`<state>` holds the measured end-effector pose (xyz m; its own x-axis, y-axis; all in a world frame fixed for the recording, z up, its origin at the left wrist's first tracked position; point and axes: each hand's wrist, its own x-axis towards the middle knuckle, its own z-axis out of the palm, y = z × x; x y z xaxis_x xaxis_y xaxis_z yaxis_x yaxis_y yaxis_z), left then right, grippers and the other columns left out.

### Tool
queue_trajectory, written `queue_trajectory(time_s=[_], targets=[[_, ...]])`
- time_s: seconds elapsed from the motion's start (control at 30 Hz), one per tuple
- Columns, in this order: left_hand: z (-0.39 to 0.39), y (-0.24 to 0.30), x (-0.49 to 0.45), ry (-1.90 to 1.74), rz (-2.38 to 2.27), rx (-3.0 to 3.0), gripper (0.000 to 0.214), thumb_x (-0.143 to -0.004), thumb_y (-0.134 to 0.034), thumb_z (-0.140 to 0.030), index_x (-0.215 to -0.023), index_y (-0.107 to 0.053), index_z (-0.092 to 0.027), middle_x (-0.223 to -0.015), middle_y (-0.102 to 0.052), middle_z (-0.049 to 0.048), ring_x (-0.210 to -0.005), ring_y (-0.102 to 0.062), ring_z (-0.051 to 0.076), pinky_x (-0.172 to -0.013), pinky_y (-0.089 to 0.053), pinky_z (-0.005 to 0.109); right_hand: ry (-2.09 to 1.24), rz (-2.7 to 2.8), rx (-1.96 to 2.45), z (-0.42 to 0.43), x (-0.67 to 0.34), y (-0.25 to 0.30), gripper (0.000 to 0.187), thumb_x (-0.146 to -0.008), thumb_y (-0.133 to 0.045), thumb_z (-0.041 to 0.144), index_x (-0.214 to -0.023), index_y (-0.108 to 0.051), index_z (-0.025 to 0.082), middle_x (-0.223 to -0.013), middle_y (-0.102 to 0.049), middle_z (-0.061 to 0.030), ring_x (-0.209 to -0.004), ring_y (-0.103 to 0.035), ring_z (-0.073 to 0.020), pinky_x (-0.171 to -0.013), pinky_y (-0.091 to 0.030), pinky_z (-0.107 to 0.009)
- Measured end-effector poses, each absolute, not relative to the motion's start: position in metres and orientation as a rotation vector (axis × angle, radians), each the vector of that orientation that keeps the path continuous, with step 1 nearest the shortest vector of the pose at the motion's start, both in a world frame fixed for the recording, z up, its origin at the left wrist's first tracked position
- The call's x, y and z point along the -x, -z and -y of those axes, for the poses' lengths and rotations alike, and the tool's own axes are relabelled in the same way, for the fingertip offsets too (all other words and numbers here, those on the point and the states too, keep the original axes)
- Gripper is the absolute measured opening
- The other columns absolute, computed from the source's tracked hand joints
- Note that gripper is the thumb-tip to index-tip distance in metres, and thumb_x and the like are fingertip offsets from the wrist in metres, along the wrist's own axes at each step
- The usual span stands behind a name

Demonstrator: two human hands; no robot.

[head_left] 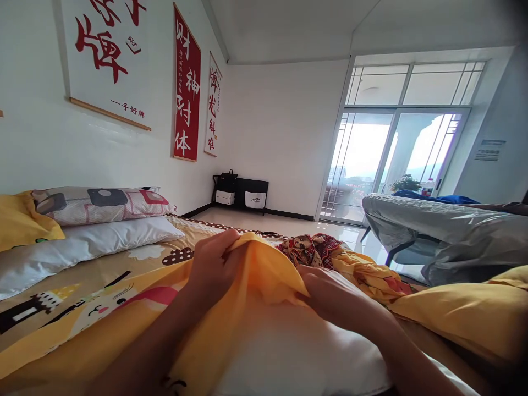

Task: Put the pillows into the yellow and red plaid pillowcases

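Note:
In the middle of the head view, my left hand point(216, 261) is closed, its fingers gripping the edge of a yellow pillowcase point(264, 264). My right hand point(324, 286) pinches the same fabric a little further right. Between the hands the cloth is lifted into a raised fold. Close to me, under and beside the yellow fabric, lies a white pillow point(301, 346), partly covered by it. A cartoon rabbit face point(109, 308) shows on yellow cloth left of my left forearm. Some of my fingertips are hidden in the folds.
A patterned pillow point(107, 203) and a white pillow point(91, 245) lie at the left on the printed bed sheet point(144, 253). Crumpled patterned cloth point(309, 250) and a yellow pillow point(474, 313) lie right. Beyond stands a covered table point(445, 225).

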<state>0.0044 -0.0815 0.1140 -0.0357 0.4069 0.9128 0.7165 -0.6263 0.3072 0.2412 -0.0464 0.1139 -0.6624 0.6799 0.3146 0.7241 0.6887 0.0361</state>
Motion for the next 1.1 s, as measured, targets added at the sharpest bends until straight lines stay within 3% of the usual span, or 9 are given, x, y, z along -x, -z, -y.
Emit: queue_trajectory(time_s=[0.13, 0.23, 0.4, 0.5, 0.57, 0.67, 0.8, 0.93, 1.1], targets=[[0.083, -0.11, -0.007, 1.581, 1.1, 2.079, 0.033, -0.086, -0.047, -0.025, -0.056, -0.034, -0.018, -0.049, -0.034, -0.0063, -0.046, -0.031, 0.008, -0.05, -0.027, 0.022, 0.396, 2.276, 1.459, 0.031, -0.288, -0.102, 0.019, -0.071, -0.048, 0.01, -0.071, -0.063, 0.022, -0.061, -0.062, -0.0014, -0.056, -0.055, -0.0156, -0.052, -0.032, -0.024], [0.091, -0.106, -0.014, 1.263, 1.058, 2.323, 0.031, -0.092, -0.044, -0.029, -0.062, -0.045, -0.019, -0.058, -0.05, -0.0028, -0.054, -0.045, 0.01, -0.055, -0.033, 0.024, 0.575, 1.798, 1.416, 0.026, -0.31, -0.108, 0.027, -0.069, -0.044, 0.012, -0.085, -0.062, 0.023, -0.066, -0.064, -0.0021, -0.058, -0.056, -0.0181, -0.053, -0.033, -0.026], [0.109, -0.073, -0.036, 0.703, 1.088, 2.505, 0.04, -0.083, -0.055, -0.053, -0.102, -0.061, -0.019, -0.096, -0.067, 0.009, -0.085, -0.061, 0.024, -0.076, -0.046, 0.036, 0.538, 1.497, 1.25, 0.02, -0.3, -0.112, 0.033, -0.063, -0.044, 0.02, -0.092, -0.059, 0.021, -0.078, -0.068, -0.006, -0.07, -0.061, -0.0221, -0.059, -0.039, -0.028], [0.114, -0.028, -0.051, 0.523, 1.107, 2.299, 0.053, -0.085, -0.055, -0.036, -0.136, -0.047, -0.023, -0.128, -0.059, 0.0162, -0.11, -0.058, 0.032, -0.085, -0.045, 0.042, 0.534, 1.436, 1.209, 0.012, -0.293, -0.11, 0.032, -0.065, -0.045, 0.024, -0.093, -0.06, 0.021, -0.081, -0.069, -0.0062, -0.073, -0.061, -0.0233, -0.062, -0.04, -0.03], [0.113, 0.0, -0.054, 0.5, 1.133, 2.124, 0.06, -0.087, -0.052, -0.025, -0.144, -0.036, -0.032, -0.139, -0.051, 0.014, -0.123, -0.05, 0.035, -0.092, -0.041, 0.048, 0.541, 1.43, 1.218, 0.008, -0.293, -0.11, 0.032, -0.066, -0.044, 0.024, -0.093, -0.062, 0.02, -0.079, -0.069, -0.0062, -0.072, -0.061, -0.0233, -0.062, -0.04, -0.03], [0.107, 0.016, -0.048, 0.516, 1.181, 2.075, 0.071, -0.083, -0.055, -0.029, -0.149, -0.028, -0.031, -0.135, -0.054, 0.0165, -0.113, -0.056, 0.037, -0.084, -0.044, 0.049, 0.572, 1.464, 1.272, 0.008, -0.3, -0.114, 0.033, -0.069, -0.04, 0.02, -0.09, -0.065, 0.02, -0.072, -0.068, -0.0048, -0.065, -0.06, -0.0213, -0.059, -0.038, -0.029], [0.093, -0.017, -0.03, 0.43, 1.558, 2.128, 0.075, -0.07, -0.065, -0.032, -0.138, -0.044, -0.012, -0.103, -0.065, 0.019, -0.086, -0.061, 0.032, -0.073, -0.046, 0.044, 0.686, 1.607, 1.344, 0.014, -0.314, -0.126, 0.037, -0.068, -0.041, 0.016, -0.092, -0.068, 0.022, -0.072, -0.069, -0.004, -0.064, -0.06, -0.0208, -0.058, -0.036, -0.029], [0.073, -0.061, -0.022, 0.362, 1.679, 2.117, 0.027, -0.075, -0.052, -0.009, -0.1, -0.059, -0.015, -0.098, -0.063, 0.014, -0.093, -0.059, 0.03, -0.078, -0.044, 0.042, 0.79, 1.772, 1.383, 0.023, -0.332, -0.135, 0.035, -0.073, -0.041, 0.019, -0.092, -0.07, 0.022, -0.08, -0.071, -0.0058, -0.067, -0.062, -0.0228, -0.058, -0.035, -0.03], [0.046, -0.087, -0.021, 0.423, 1.545, 2.099, 0.032, -0.074, -0.044, 0.0, -0.099, -0.056, -0.017, -0.096, -0.065, 0.0103, -0.093, -0.06, 0.027, -0.077, -0.042, 0.039, 0.941, 1.836, 1.357, 0.039, -0.346, -0.146, 0.035, -0.07, -0.041, 0.014, -0.087, -0.07, 0.024, -0.081, -0.071, -0.0046, -0.064, -0.06, -0.0214, -0.058, -0.033, -0.03]])
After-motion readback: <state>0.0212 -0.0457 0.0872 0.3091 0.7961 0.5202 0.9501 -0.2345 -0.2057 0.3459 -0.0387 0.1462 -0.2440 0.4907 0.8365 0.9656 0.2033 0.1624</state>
